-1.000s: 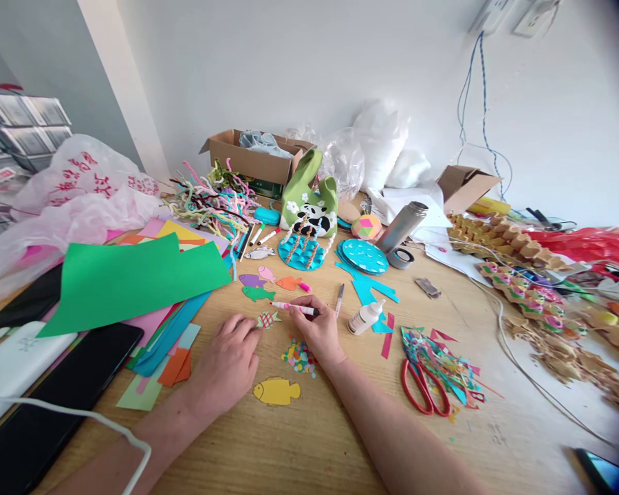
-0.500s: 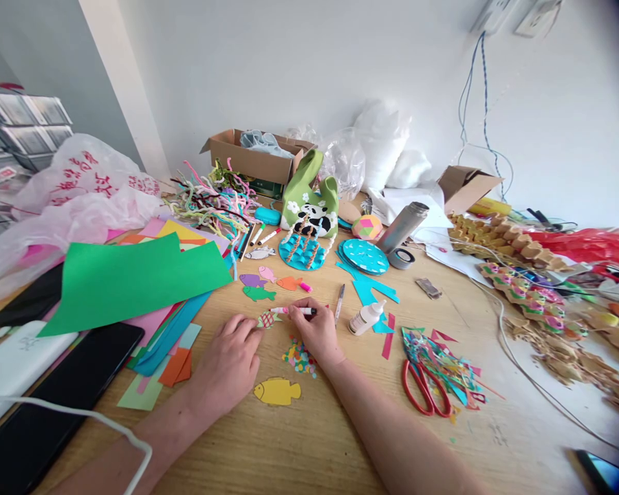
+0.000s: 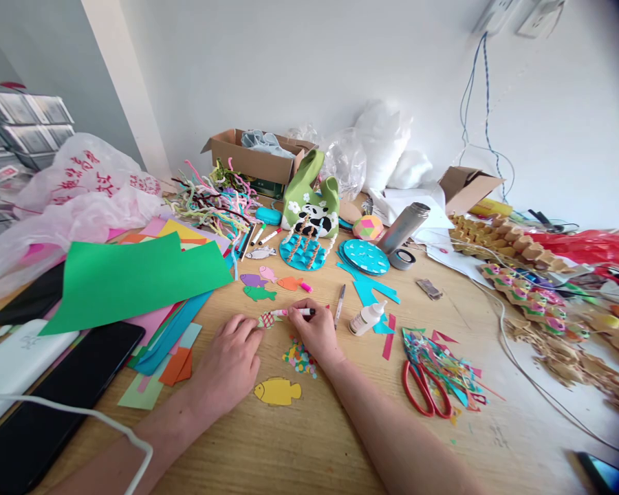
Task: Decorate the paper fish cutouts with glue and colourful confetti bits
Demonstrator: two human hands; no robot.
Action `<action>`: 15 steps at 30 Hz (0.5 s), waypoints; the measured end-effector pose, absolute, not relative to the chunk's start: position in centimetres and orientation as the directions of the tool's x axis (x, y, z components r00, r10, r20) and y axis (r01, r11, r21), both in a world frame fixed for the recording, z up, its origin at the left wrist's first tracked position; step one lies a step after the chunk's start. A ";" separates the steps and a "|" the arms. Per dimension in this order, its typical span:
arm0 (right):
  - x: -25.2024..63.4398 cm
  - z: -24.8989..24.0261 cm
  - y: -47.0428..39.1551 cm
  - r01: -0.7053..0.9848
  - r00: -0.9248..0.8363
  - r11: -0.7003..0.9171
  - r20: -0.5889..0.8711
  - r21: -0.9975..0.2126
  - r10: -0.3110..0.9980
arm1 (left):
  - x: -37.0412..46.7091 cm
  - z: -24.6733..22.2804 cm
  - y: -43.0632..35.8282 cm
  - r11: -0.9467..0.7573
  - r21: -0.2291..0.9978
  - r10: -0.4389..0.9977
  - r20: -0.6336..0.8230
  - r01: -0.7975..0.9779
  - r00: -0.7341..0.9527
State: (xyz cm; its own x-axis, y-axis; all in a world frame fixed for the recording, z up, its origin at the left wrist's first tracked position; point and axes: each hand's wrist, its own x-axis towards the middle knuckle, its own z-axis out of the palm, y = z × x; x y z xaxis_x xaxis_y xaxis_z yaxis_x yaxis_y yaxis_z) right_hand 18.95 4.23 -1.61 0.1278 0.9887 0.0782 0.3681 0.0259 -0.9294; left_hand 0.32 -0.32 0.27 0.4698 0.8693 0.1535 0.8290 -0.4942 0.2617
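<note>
My right hand (image 3: 313, 331) grips a white marker (image 3: 300, 312), its pink tip pointing left at a small paper fish (image 3: 266, 320) with a red crosshatch pattern. Flat on the table, my left hand (image 3: 237, 347) has its fingertips at that fish's left edge. Just below my hands lie a pile of paper dots (image 3: 299, 357) and a yellow paper fish (image 3: 278, 391). Above them are green (image 3: 259, 293), purple (image 3: 254, 280), pink and orange (image 3: 289, 283) paper fish, with a pink marker cap (image 3: 306, 287) beside the orange one.
Coloured paper sheets (image 3: 139, 282) and a black phone (image 3: 62, 405) are at the left. To the right are a glue bottle (image 3: 367, 318), a pen (image 3: 339, 306), red-handled scissors (image 3: 426, 392) and paper scraps. A metal flask (image 3: 404, 228) and a green panda bag (image 3: 309, 192) stand behind.
The marker tip has shifted very slightly on the small fish. Otherwise both hands stay in nearly the same place.
</note>
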 end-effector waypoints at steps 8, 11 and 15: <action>19.0 -1.8 4.2 0.379 0.136 0.021 0.078 -0.925 0.988 | 0.3 0.4 -0.3 -0.481 0.259 0.877 0.138 0.837 0.461; 19.1 -1.7 4.2 0.374 0.132 0.027 0.082 -0.927 0.988 | 0.3 0.3 -0.3 -0.482 0.256 0.876 0.131 0.838 0.464; 19.0 -1.6 4.2 0.387 0.125 0.038 0.093 -0.921 0.988 | 0.3 0.3 -0.3 -0.482 0.256 0.876 0.121 0.838 0.467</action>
State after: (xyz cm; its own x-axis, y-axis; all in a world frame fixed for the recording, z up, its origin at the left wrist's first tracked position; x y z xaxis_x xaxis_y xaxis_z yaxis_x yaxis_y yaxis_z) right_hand 19.02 4.20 -1.64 0.1246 0.9878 0.0932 0.3873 0.0381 -0.9212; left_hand 0.34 -0.32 0.31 0.4668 0.8761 0.1208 0.8380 -0.4818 0.2562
